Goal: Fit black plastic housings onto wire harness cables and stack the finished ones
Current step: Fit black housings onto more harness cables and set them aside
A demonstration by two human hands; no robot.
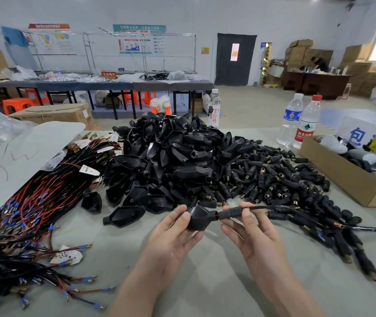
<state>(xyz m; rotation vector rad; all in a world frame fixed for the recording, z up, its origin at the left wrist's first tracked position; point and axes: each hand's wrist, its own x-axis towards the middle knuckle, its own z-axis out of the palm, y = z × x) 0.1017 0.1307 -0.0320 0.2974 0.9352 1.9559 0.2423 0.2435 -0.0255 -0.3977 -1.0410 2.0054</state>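
Note:
My left hand grips a black plastic housing just above the grey table, narrow neck pointing right. My right hand pinches the black connector of a harness cable at the housing's neck; a bit of red wire shows between them. The cable trails off to the right. Behind my hands rises a big heap of empty housings. Black cable connectors spread over the table to the right. Red and black wire harnesses with blue terminals lie in a pile on the left.
An open cardboard box of odds and ends stands at the right edge. Three water bottles, two side by side and one further left, stand behind the heap. A white sheet covers the left corner. A person works at a far desk.

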